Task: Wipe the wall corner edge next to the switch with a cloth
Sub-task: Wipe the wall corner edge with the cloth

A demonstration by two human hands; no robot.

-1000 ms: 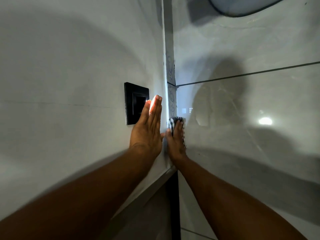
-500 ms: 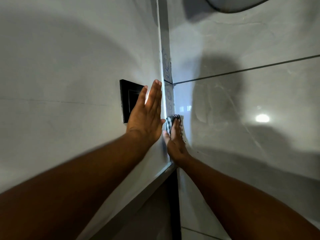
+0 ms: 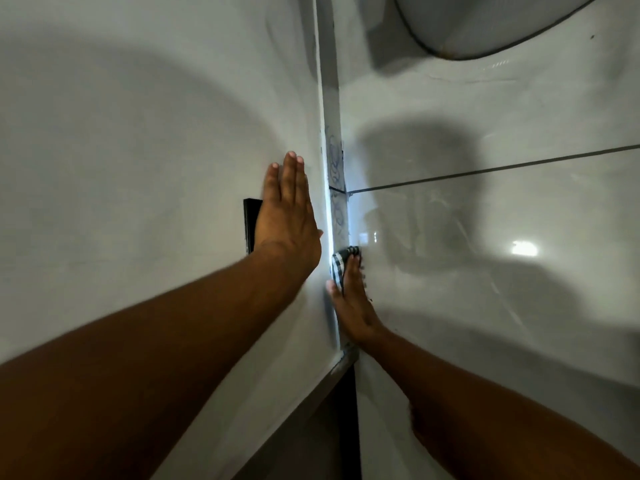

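Checked black-and-white cloth (image 3: 341,263) is pressed to the scribbled pale wall corner edge (image 3: 333,174), just right of the black switch plate (image 3: 249,225), by the flat-fingered right hand (image 3: 353,306), while the left hand (image 3: 287,223), flat and empty, seemingly braces over that plate.

Left hand (image 3: 287,220) slid up wall: fingertips (image 3: 289,161), earlier below switch (image 3: 250,225) top edge, now above it; hand covers most of switch, only left strip showing.

Two grips: left grip (image 3: 287,223), right grip (image 3: 351,306). One checked cloth (image 3: 341,263). One black switch (image 3: 250,223). One corner edge (image 3: 329,98). One grout line (image 3: 485,171). One rounded fixture (image 3: 485,19).
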